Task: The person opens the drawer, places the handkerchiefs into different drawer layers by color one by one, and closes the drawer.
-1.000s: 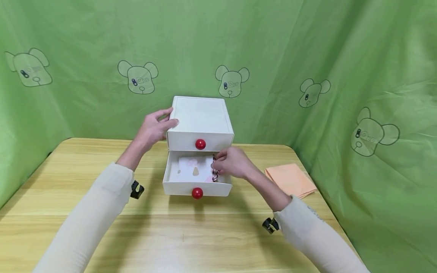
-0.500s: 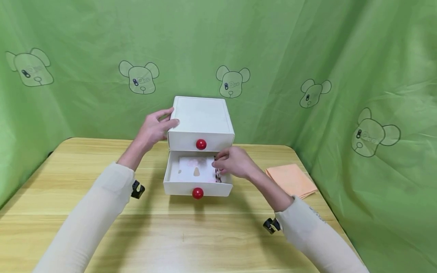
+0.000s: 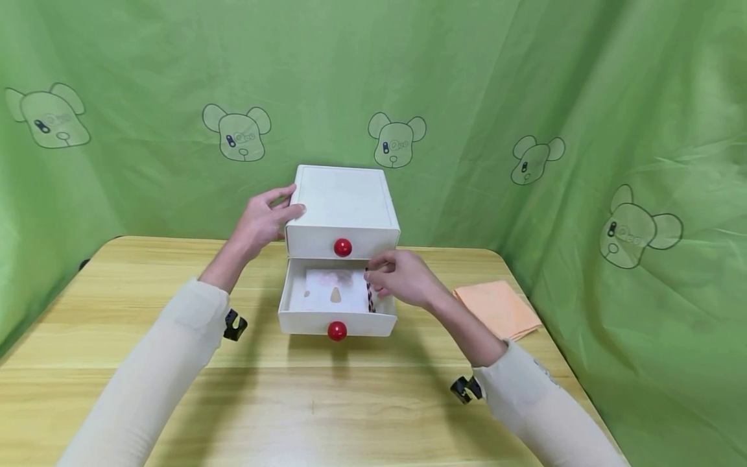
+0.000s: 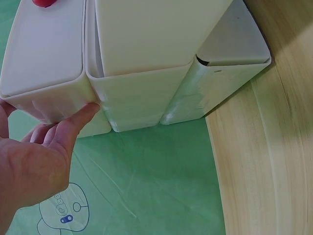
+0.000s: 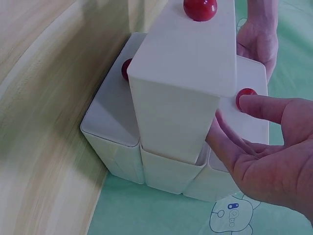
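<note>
A white drawer cabinet (image 3: 344, 198) stands toward the back of the table, its middle drawer (image 3: 309, 322) pulled out. Inside lies a flat white sheet with pale pink marks (image 3: 327, 284). Along its right edge runs a thin dark-and-light patterned strip (image 3: 370, 299), partly covered by my right hand (image 3: 403, 279). Those fingers reach into the drawer; in the right wrist view the thumb stretches near the top red knob (image 5: 244, 96), apart from the fingers. My left hand (image 3: 262, 220) rests on the cabinet's upper left side, thumb on top, fingers against the side wall.
A folded orange cloth (image 3: 498, 308) lies on the right of the wooden table (image 3: 327, 415). Green fabric (image 3: 327, 78) with printed bear heads hangs behind and along the sides. The bottom drawer (image 5: 112, 107) is closed, under the pulled-out one.
My right hand has shifted slightly right inside the drawer. The patterned strip beneath it now looks narrower. My left hand and the cabinet stay where they were.
</note>
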Demonstrator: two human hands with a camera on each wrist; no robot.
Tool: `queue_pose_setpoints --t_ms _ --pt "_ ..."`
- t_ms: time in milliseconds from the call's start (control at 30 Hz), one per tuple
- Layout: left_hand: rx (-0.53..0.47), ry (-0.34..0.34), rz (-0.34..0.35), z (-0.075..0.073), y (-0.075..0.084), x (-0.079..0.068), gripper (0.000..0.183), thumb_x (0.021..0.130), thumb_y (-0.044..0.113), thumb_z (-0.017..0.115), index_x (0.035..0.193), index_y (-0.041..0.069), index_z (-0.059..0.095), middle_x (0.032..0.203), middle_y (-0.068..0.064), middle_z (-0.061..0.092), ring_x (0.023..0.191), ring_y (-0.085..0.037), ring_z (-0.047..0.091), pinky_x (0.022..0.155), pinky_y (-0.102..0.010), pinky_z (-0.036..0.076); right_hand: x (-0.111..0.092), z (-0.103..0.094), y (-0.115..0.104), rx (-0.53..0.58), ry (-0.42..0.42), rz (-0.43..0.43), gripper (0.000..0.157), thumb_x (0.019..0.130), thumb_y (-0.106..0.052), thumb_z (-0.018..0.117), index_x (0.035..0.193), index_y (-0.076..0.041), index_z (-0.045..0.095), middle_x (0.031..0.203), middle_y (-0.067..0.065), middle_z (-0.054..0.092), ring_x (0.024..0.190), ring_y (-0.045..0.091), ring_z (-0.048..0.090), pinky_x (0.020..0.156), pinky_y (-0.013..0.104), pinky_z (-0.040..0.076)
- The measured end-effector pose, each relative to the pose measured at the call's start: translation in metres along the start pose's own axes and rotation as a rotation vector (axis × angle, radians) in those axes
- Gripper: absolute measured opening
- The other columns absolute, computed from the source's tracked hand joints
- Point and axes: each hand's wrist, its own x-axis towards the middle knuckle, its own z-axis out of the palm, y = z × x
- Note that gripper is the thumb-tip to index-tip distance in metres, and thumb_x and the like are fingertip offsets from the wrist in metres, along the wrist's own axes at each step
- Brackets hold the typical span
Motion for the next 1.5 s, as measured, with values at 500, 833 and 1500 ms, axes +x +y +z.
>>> queue_pose_setpoints --t_ms 500,833,1500 --pt "0.008 0.003 0.006 0.001 0.001 -0.001 0.068 0.096 0.030 0.070 0.156 0.028 0.038 0.165 0.001 0.033 0.138 -0.022 0.051 0.084 -0.030 0.058 -0.025 0.003 -0.014 -0.005 0.078 -0.142 0.030 0.096 -0.020 0.067 0.124 -0.008 0.069 0.099 0.003 0.078 0.094 0.028 0.073 0.082 0.035 0.058" --pt "0.000 0.001 0.001 0.003 0.002 -0.001 0.069 0.096 0.030 0.070 0.156 0.029 0.037 0.165 0.002 0.034 0.139 -0.021 0.051 0.091 -0.034 0.056 -0.044 0.024 -0.015 0.137 -0.027 -0.212 0.017 0.098 -0.014 0.065 0.105 -0.001 0.073 0.089 0.018 0.073 0.074 0.025 0.070 0.073 0.042 0.062" --pt "-0.012 0.008 0.006 0.003 0.000 -0.002 0.069 0.096 0.028 0.070 0.157 0.027 0.037 0.165 0.002 0.034 0.137 -0.021 0.052 0.077 -0.027 0.057 -0.057 0.052 0.007 0.062 -0.209 -0.102 0.026 0.100 -0.025 0.064 0.084 -0.007 0.073 0.077 0.004 0.071 0.074 0.027 0.071 0.066 0.032 0.061"
